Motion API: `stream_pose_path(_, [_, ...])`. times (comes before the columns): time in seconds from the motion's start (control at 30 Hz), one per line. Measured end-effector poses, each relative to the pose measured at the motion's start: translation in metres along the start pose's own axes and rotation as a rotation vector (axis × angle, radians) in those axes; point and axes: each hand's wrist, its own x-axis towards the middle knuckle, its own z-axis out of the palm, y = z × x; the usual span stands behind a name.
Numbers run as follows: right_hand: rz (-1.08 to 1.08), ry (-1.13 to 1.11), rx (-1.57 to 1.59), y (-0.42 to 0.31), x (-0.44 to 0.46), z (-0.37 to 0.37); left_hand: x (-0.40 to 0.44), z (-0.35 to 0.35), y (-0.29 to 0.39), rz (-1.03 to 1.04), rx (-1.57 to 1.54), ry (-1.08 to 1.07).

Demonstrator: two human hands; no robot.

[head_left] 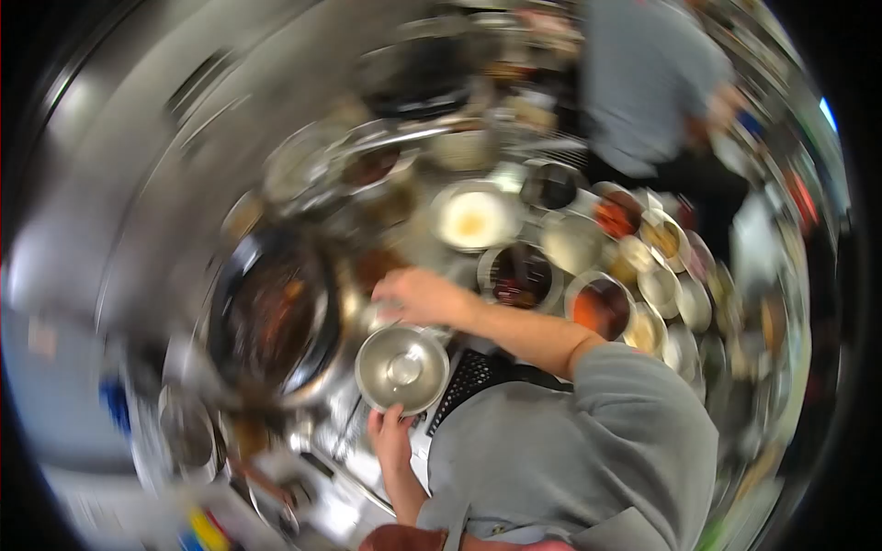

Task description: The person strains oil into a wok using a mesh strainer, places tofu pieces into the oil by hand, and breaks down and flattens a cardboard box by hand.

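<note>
My left hand (393, 438) grips the near rim of a round steel bowl (424, 384), thumb over the edge. Inside, the bowl looks shiny, with no food visible. Beyond its opposite rim, my right hand (421, 296) reaches with fingers bent down around a small pale thing (378, 318), too blurred to name. That hand is close to a large dark wok (266, 321) with brown-red contents, set on the steel range.
Several containers of ingredients crowd the counter, among them a pan with white and yellow contents (471, 220), a dark pot (520, 278) and a pot of orange-red liquid (599, 310). Another person in a grey shirt (643, 87) stands beyond. Motion blurs much of the scene.
</note>
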Motion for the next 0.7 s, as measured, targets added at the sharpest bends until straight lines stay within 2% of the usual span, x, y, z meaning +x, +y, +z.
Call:
stream_pose_path(0.03, [0.126, -0.043, -0.018, 0.003, -0.034, -0.004, 0.005, 0.002, 0.002, -0.011, 0.008, -0.057])
stream_pose_path(0.1, [0.347, -0.130, 0.165, 0.006, -0.093, -0.008, 0.012, 0.009, 0.011, -0.037, 0.078, -0.304])
stream_pose_path(0.17, [0.477, 0.065, 0.338, 0.003, -0.151, 0.010, 0.024, 0.016, 0.012, -0.130, 0.222, -0.523])
stream_pose_path(0.23, [0.692, 0.238, 0.348, -0.012, -0.204, 0.019, 0.047, 0.015, -0.002, -0.160, 0.328, -0.714])
stream_pose_path(0.27, [0.759, 0.269, 0.350, -0.013, -0.232, 0.022, 0.044, 0.030, -0.007, -0.240, 0.265, -0.812])
stream_pose_path(0.33, [0.979, 0.441, 0.574, -0.064, -0.289, -0.011, 0.023, 0.057, -0.011, -0.334, 0.205, -0.928])
stream_pose_path(0.37, [0.950, 0.666, 0.475, -0.073, -0.322, -0.018, 0.010, 0.072, -0.013, -0.318, 0.270, -0.996])
stream_pose_path(0.4, [1.042, 0.757, 0.515, -0.085, -0.358, -0.036, -0.002, 0.083, -0.015, -0.294, 0.329, -1.059])
stream_pose_path(0.43, [1.177, 0.778, 0.384, -0.096, -0.398, -0.059, -0.009, 0.091, -0.017, -0.295, 0.330, -1.081])
stream_pose_path(0.47, [1.128, 0.937, 0.392, -0.091, -0.449, -0.070, -0.014, 0.097, -0.019, -0.243, 0.419, -1.130])
stream_pose_path(0.53, [1.187, 1.204, 0.061, -0.113, -0.549, -0.115, -0.020, 0.103, -0.023, -0.175, 0.558, -1.163])
stream_pose_path(0.57, [1.332, 1.263, -0.066, -0.154, -0.577, -0.150, -0.020, 0.102, -0.025, -0.170, 0.560, -1.171])
stream_pose_path(0.6, [1.287, 1.462, -0.032, -0.187, -0.599, -0.175, -0.017, 0.100, -0.025, -0.062, 0.614, -1.145])
stream_pose_path(0.63, [1.370, 1.596, -0.083, -0.184, -0.666, -0.192, -0.009, 0.097, -0.025, 0.048, 0.665, -1.112])
stream_pose_path(0.67, [1.389, 1.846, -0.315, -0.205, -0.681, -0.209, 0.017, 0.088, -0.028, 0.229, 0.825, -1.071])
stream_pose_path(0.7, [1.466, 1.921, -0.379, -0.207, -0.739, -0.227, 0.052, 0.075, -0.026, 0.408, 0.978, -1.007])
